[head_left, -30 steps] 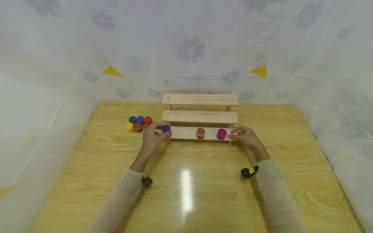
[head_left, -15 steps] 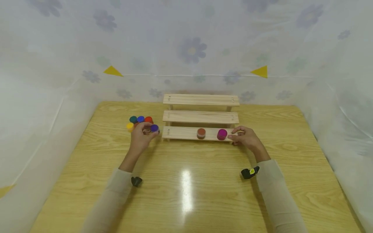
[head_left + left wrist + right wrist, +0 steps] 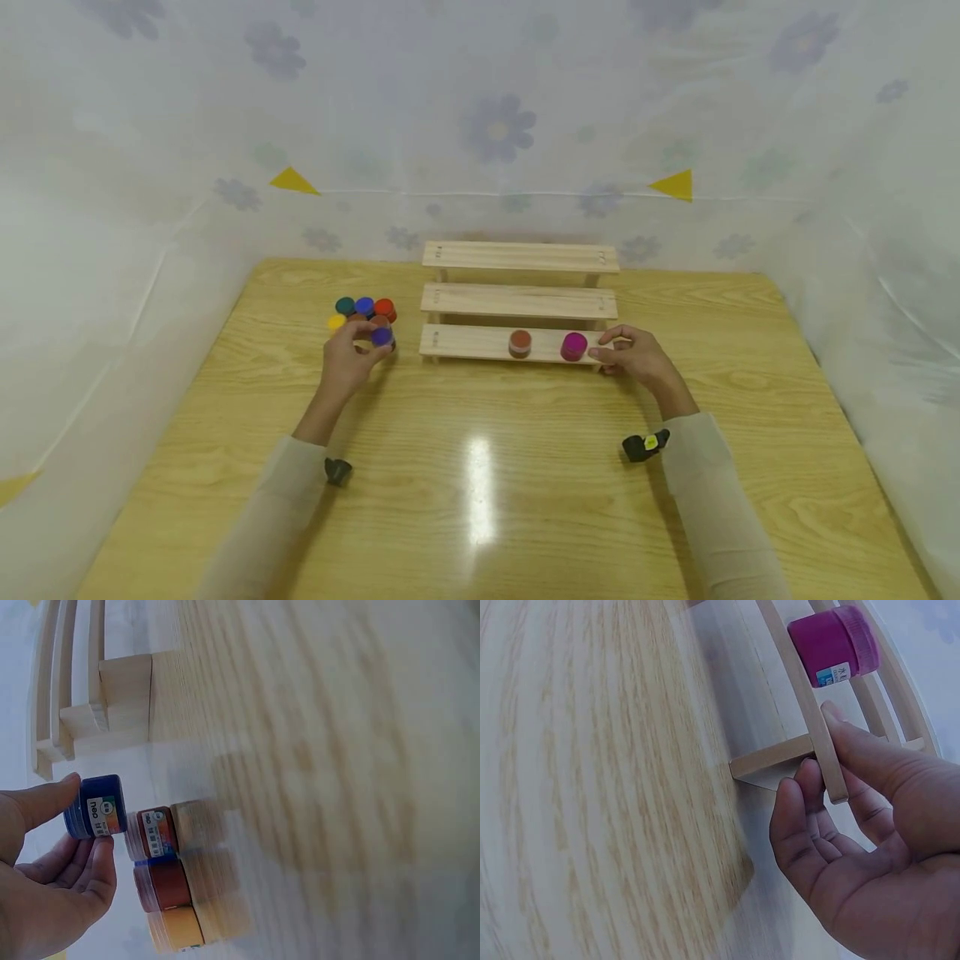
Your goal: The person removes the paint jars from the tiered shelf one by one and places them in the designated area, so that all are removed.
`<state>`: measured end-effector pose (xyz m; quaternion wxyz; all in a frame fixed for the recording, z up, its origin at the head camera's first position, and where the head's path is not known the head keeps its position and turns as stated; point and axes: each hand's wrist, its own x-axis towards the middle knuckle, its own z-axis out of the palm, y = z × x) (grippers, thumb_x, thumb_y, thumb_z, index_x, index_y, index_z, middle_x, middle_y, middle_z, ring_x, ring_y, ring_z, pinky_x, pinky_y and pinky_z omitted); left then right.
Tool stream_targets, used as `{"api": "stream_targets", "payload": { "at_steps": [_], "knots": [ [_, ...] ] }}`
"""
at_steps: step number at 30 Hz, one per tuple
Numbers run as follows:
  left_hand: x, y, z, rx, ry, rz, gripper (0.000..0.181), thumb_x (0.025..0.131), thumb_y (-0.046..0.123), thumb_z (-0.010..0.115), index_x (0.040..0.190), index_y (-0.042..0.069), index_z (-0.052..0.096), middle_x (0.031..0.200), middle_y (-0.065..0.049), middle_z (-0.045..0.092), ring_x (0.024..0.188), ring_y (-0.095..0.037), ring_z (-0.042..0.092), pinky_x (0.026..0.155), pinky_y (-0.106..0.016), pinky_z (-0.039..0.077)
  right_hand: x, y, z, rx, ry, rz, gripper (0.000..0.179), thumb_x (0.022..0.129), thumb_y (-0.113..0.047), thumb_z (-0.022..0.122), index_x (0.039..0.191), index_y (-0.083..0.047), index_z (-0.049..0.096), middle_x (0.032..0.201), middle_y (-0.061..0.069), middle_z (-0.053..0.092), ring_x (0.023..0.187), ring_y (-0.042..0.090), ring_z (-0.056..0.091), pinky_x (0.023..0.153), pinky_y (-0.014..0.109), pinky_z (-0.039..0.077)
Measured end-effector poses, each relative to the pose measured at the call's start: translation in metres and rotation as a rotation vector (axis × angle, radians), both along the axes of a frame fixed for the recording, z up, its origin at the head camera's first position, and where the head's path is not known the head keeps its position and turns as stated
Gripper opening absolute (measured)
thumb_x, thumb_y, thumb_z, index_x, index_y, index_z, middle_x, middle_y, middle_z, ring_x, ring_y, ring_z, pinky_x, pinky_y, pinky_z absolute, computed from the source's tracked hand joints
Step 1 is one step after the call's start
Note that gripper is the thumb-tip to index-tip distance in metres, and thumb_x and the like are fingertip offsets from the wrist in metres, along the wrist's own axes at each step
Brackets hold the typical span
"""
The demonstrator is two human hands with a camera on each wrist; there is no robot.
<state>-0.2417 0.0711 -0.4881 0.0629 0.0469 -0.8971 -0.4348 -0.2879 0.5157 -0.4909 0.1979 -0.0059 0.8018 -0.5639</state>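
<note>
Between thumb and fingertips my left hand [image 3: 345,364] pinches a dark blue paint jar [image 3: 96,806], held just in front of the grouped jars. Its clear lid faces up and its label shows in the left wrist view. My right hand [image 3: 636,358] grips the right end of the lowest step of a three-step wooden rack [image 3: 476,340], thumb above and fingers beneath. A magenta paint jar [image 3: 832,646] stands on that step beside the right thumb, and a brown paint jar [image 3: 520,343] stands farther left on it.
Left of the rack several paint jars stand grouped on the table [image 3: 480,433]: a green jar [image 3: 345,307], a blue jar [image 3: 364,307], a red jar [image 3: 385,310], a yellow jar [image 3: 175,928] and brown ones [image 3: 163,886]. A flowered curtain [image 3: 420,117] surrounds the table.
My left hand has carried the dark blue jar leftward, from over the lowest step's left end to the jar group. The right hand has stayed at the rack's right end.
</note>
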Motion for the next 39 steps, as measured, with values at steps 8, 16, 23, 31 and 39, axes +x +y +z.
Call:
{"api": "stream_targets", "payload": {
  "at_steps": [8, 16, 23, 31, 39],
  "knots": [
    [-0.002, -0.006, 0.001, -0.043, -0.076, 0.021, 0.045, 0.085, 0.01, 0.071, 0.123, -0.006, 0.053, 0.12, -0.024, 0.058, 0.103, -0.036, 0.06, 0.083, -0.043, 0.054, -0.002, 0.001, -0.002, 0.009, -0.014, -0.015, 0.032, 0.086, -0.02, 0.071, 0.106, -0.003, 0.053, 0.062, -0.003, 0.055, 0.07, 0.015, 0.067, 0.072, 0.031, 0.057],
    [-0.005, -0.008, -0.002, -0.061, -0.144, 0.039, 0.044, 0.086, 0.009, 0.069, 0.123, -0.008, 0.051, 0.12, -0.026, 0.057, 0.104, -0.037, 0.06, 0.085, -0.043, 0.053, -0.003, 0.002, -0.005, -0.002, 0.004, -0.018, 0.026, 0.085, -0.02, 0.071, 0.102, -0.008, 0.055, 0.06, -0.003, 0.053, 0.069, 0.017, 0.066, 0.07, 0.032, 0.057],
    [-0.006, -0.008, -0.004, -0.072, -0.167, 0.036, 0.042, 0.086, 0.008, 0.068, 0.121, -0.008, 0.051, 0.122, -0.027, 0.055, 0.11, -0.039, 0.058, 0.088, -0.045, 0.051, -0.001, 0.001, -0.003, -0.017, 0.025, -0.005, 0.031, 0.085, -0.019, 0.072, 0.103, -0.002, 0.055, 0.057, -0.004, 0.047, 0.067, 0.017, 0.065, 0.071, 0.034, 0.058],
    [-0.006, -0.01, -0.004, -0.063, -0.18, 0.053, 0.042, 0.086, 0.007, 0.068, 0.121, -0.009, 0.051, 0.122, -0.028, 0.056, 0.109, -0.039, 0.059, 0.09, -0.045, 0.051, -0.001, 0.001, -0.005, -0.025, 0.004, -0.018, 0.031, 0.084, -0.02, 0.073, 0.103, -0.003, 0.055, 0.058, -0.003, 0.049, 0.068, 0.018, 0.066, 0.071, 0.034, 0.058],
    [-0.008, -0.012, -0.003, -0.076, -0.191, 0.051, 0.048, 0.086, 0.01, 0.069, 0.124, -0.011, 0.049, 0.125, -0.029, 0.054, 0.114, -0.04, 0.054, 0.096, -0.048, 0.047, -0.001, 0.002, -0.004, -0.027, 0.015, -0.01, 0.031, 0.085, -0.019, 0.072, 0.104, -0.002, 0.055, 0.058, -0.004, 0.047, 0.067, 0.016, 0.064, 0.071, 0.033, 0.058]
  ]
}}
